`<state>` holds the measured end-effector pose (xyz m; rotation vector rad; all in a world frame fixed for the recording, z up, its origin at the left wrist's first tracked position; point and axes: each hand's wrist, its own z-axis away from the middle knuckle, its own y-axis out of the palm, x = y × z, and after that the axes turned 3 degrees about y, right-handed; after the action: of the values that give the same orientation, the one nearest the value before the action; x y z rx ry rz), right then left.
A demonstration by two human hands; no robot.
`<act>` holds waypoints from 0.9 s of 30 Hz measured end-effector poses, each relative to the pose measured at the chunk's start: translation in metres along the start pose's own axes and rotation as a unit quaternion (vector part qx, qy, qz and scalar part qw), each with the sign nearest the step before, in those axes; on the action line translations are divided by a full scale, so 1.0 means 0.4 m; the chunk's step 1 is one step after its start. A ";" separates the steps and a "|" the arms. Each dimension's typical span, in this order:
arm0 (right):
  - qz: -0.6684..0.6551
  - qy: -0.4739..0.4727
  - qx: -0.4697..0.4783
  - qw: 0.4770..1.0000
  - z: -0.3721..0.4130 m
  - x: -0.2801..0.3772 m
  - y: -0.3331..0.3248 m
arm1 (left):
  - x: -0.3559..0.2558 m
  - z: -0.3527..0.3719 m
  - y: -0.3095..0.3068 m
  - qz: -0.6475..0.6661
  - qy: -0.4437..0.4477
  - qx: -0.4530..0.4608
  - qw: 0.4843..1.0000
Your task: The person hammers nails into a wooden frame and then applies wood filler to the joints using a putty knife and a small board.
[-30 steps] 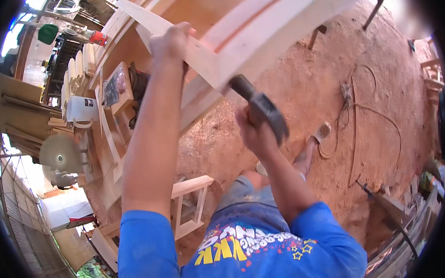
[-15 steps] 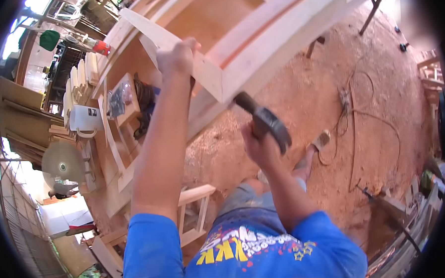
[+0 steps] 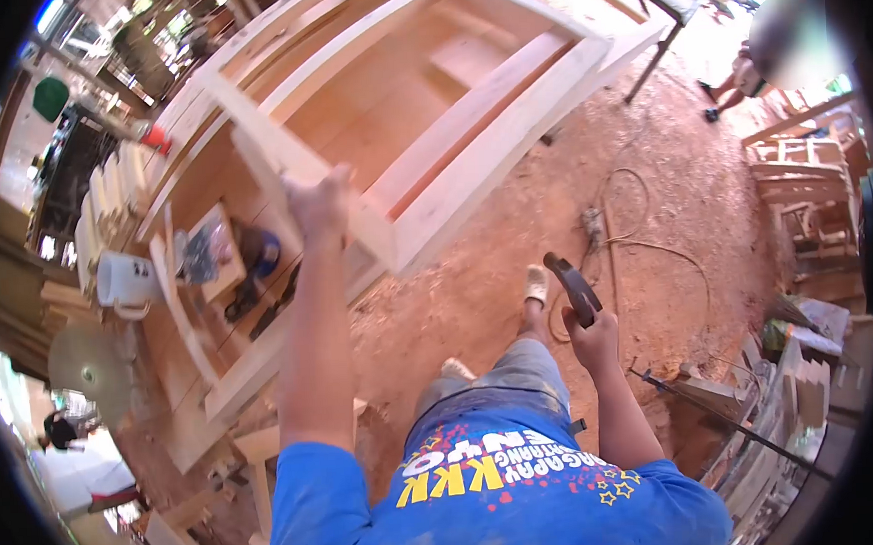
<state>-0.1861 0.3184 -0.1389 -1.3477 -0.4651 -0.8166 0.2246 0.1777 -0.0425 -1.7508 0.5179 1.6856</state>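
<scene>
The person's blue printed shirt is filling the bottom of the head view, and two arms are reaching out from it. On the right, the right hand is hanging low beside the hip, clenched around the handle of a dark hammer whose head is pointing up and away, clear of any wood. Just beyond it, a sandalled foot is standing on the reddish sawdust floor, near a loose cable that is curling across the ground. The left arm is stretching up the middle of the picture, and the left hand is closing its fingers around a pale slat at the near end of a large wooden frame. That frame is lying tilted, running from its near corner beside the hand away towards the top of the view, with its near corner jutting over the floor. To the left of the hand, a white jug and a circular saw blade are sitting among stacked timber. Far off at the upper right, another person is standing by a metal stand.
</scene>
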 end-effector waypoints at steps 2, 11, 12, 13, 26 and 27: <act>-0.008 -0.022 -0.043 0.999 -0.048 0.005 -0.082 | 0.069 -0.042 -0.003 -0.007 0.048 -0.015 0.999; -0.028 -0.370 -0.054 0.927 -0.502 0.327 -0.318 | -0.015 0.013 -0.010 -0.175 0.036 -0.046 0.983; -0.013 -0.434 -0.042 0.900 -0.552 0.376 -0.332 | 0.019 -0.007 -0.021 -0.217 0.042 -0.071 0.973; 0.004 -0.454 -0.010 0.891 -0.596 0.410 -0.328 | 0.003 0.010 -0.005 -0.186 0.041 -0.070 0.979; 0.101 -0.567 0.197 0.794 -0.770 0.593 -0.185 | -0.018 0.016 0.000 -0.137 0.008 -0.065 0.988; 0.111 -0.553 0.215 0.798 -0.769 0.598 -0.189 | -0.007 0.015 0.002 -0.111 0.029 -0.076 0.990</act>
<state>-0.1345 -0.0397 0.0244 -1.2920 -1.2828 0.3758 0.2194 0.1809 -0.0399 -1.8943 0.2139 1.5536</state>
